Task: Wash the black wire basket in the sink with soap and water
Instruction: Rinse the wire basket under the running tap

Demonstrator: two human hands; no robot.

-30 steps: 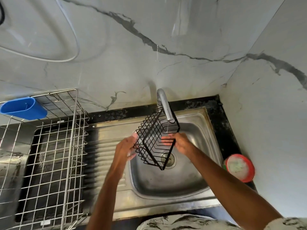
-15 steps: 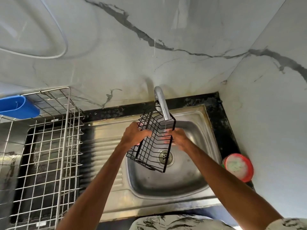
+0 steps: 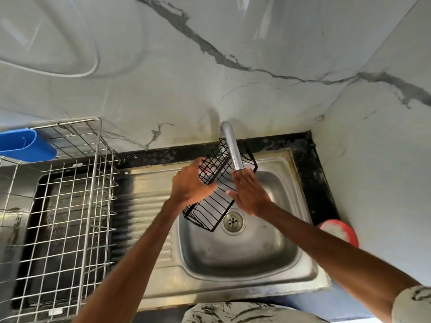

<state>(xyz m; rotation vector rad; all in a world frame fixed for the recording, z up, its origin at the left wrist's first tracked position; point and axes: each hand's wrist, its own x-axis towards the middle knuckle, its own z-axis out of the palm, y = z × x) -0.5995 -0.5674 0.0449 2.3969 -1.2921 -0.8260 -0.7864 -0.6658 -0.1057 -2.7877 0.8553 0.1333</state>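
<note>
The black wire basket (image 3: 211, 209) hangs tilted over the steel sink (image 3: 245, 257), its far end under the chrome tap (image 3: 232, 148). My left hand (image 3: 190, 183) grips the basket's left side with curled fingers. My right hand (image 3: 248, 192) lies flat with straight fingers against the basket's right side, fingertips just below the tap's spout. The basket's middle is hidden behind my hands. No stream of water can be made out.
A metal dish rack (image 3: 63, 217) stands on the left with a blue plastic holder (image 3: 25, 145) clipped to its far edge. A red-rimmed tub (image 3: 338, 231) sits on the black counter at the right. Marble walls close in behind and to the right.
The basket has turned from standing nearly on edge to lying flatter and lengthwise under the tap. My left hand moved up onto its side; my right hand flattened against the other side.
</note>
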